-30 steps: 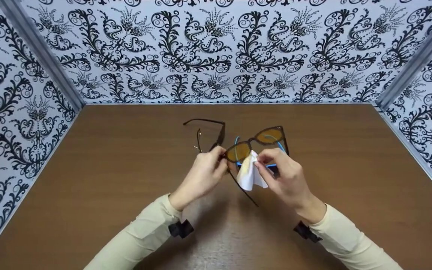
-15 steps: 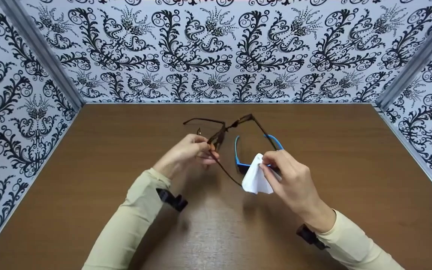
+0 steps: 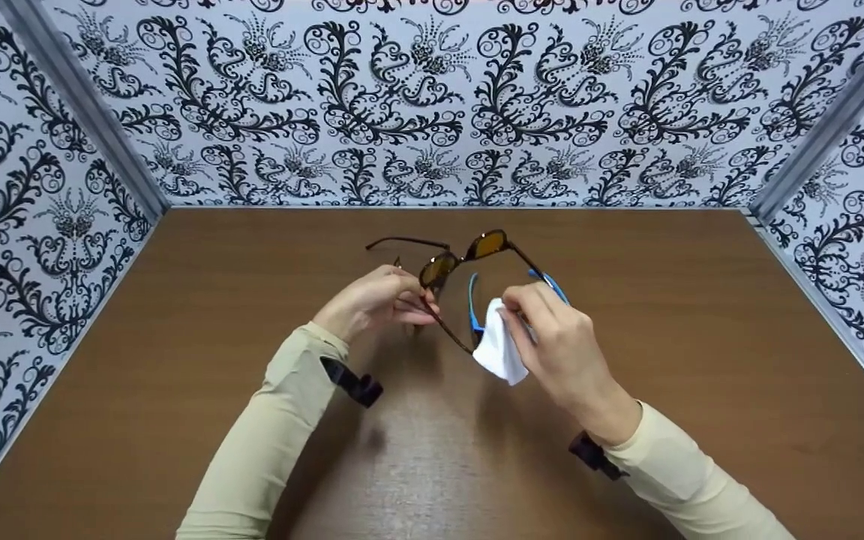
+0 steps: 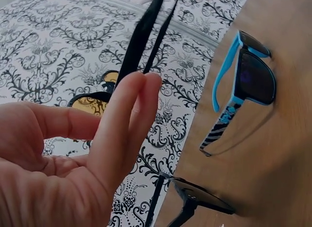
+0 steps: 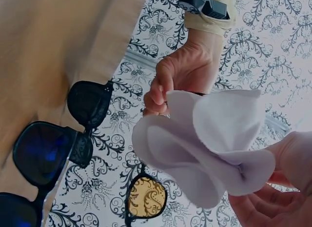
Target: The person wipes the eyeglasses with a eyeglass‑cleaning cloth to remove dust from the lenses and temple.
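My left hand (image 3: 379, 300) pinches a pair of amber-lensed sunglasses (image 3: 490, 244) near one hinge, with the dark frame held up over the table and both temples unfolded. In the left wrist view a dark temple rises past the fingertips (image 4: 152, 83). My right hand (image 3: 559, 337) pinches a white cloth (image 3: 498, 349) by its upper part, and the rest hangs down in folds. The cloth overlaps the end of the near temple in the head view. In the right wrist view the white cloth (image 5: 204, 144) hides part of the left hand (image 5: 180, 75).
Blue-and-black sunglasses (image 4: 258, 75) lie on the brown table (image 3: 252, 337), behind the right hand and cloth in the head view. Another dark pair of glasses (image 3: 409, 240) lies farther back on the left, partly covered by the left hand. Patterned walls (image 3: 432, 97) enclose the table.
The left hand has moved left and turned the amber sunglasses, so their lenses now angle away to the left. The cloth has come off the lens and hangs from the right hand.
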